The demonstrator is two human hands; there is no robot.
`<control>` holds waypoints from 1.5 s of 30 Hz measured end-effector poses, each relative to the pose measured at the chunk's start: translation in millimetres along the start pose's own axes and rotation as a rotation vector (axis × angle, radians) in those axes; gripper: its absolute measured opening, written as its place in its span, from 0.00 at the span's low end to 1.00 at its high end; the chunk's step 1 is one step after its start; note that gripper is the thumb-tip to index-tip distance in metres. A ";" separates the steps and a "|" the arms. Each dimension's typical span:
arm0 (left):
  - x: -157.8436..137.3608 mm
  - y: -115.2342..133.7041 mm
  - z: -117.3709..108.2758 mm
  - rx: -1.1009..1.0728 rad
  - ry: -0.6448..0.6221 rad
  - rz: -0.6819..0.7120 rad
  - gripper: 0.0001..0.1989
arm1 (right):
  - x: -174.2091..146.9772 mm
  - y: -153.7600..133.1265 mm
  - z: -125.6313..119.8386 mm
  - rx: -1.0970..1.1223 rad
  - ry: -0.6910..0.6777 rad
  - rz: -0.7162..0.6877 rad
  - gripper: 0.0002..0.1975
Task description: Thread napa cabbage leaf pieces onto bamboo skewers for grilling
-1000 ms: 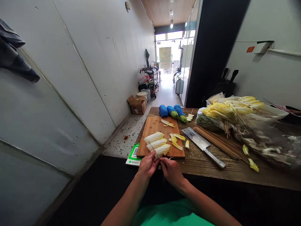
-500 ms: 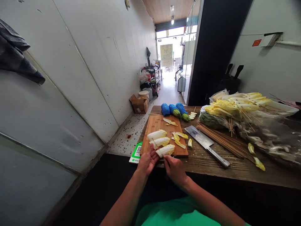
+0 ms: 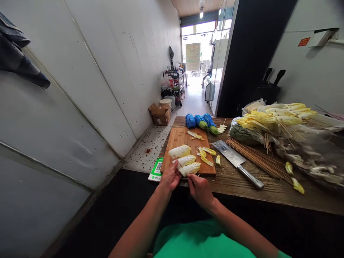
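Three pale napa cabbage pieces with yellow leaf ends lie in a row at the near left of the wooden cutting board (image 3: 176, 138): a far piece (image 3: 180, 151), a middle piece (image 3: 187, 160) and a near piece (image 3: 192, 168). My left hand (image 3: 170, 178) is cupped around the white end of the near piece, thumb raised beside the middle one. A thin bamboo skewer (image 3: 180, 166) shows between these two pieces. At the near piece's front edge, my right hand (image 3: 200, 188) is closed in a pinch in line with the skewer; the fingers hide the pinched end.
Loose yellow leaves (image 3: 205, 154) lie on the board. To its right are a cleaver (image 3: 231, 154), a bundle of bamboo skewers (image 3: 258, 157) and skewered cabbage (image 3: 274, 116) piled on bags. Blue-netted green vegetables (image 3: 201, 122) stand behind. A QR-code card (image 3: 156, 172) sits at the left edge.
The view has tilted and shifted slightly. My left hand has come a little closer around the near cabbage piece; my right hand keeps its pinch at the front edge.
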State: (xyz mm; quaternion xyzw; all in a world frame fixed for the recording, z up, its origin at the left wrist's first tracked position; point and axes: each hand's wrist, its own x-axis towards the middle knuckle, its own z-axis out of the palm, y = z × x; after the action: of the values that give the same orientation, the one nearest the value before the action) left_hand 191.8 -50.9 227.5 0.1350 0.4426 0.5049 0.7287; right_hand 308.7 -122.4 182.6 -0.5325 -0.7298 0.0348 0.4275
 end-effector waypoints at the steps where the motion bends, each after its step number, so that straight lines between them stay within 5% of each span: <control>1: 0.6 4.4 -1.0 -0.002 -0.014 0.024 0.09 | -1.4 -0.2 -2.4 0.017 -0.007 -0.001 0.11; 5: 8.8 17.4 -1.4 -0.028 -0.050 0.135 0.07 | -8.3 -1.6 -9.3 0.064 -0.051 0.019 0.12; 45: 23.6 0.5 -1.4 -0.126 -0.060 0.154 0.07 | 4.8 -12.8 -16.6 -0.158 -0.234 0.154 0.10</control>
State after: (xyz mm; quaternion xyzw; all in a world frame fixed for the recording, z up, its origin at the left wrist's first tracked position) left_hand 192.7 -30.9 215.0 0.1377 0.3763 0.5819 0.7077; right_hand 309.8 -130.7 202.4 -0.6112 -0.7320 0.0720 0.2923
